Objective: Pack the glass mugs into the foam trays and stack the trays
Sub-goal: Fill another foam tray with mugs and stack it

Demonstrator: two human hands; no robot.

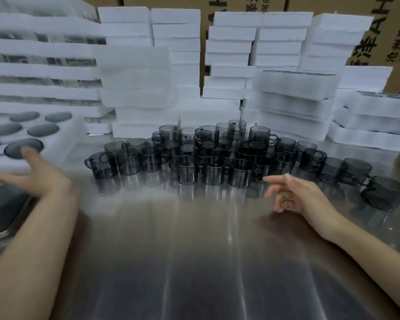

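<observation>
Left hand (36,174) splayed by the foam tray (67,139) at left, right hand (297,192) loosely curled, both empty. Careless reach could topple those piled-up glass mugs (214,172).

This is looking like a warehouse packing station: white foam trays (280,33) are standing stacked along the far edge of the steel table (194,262), cardboard cartons (397,38) are looming behind (Chinese lettering printed on them), and dozens of identical glass mugs (213,172) are crowding its middle.
</observation>
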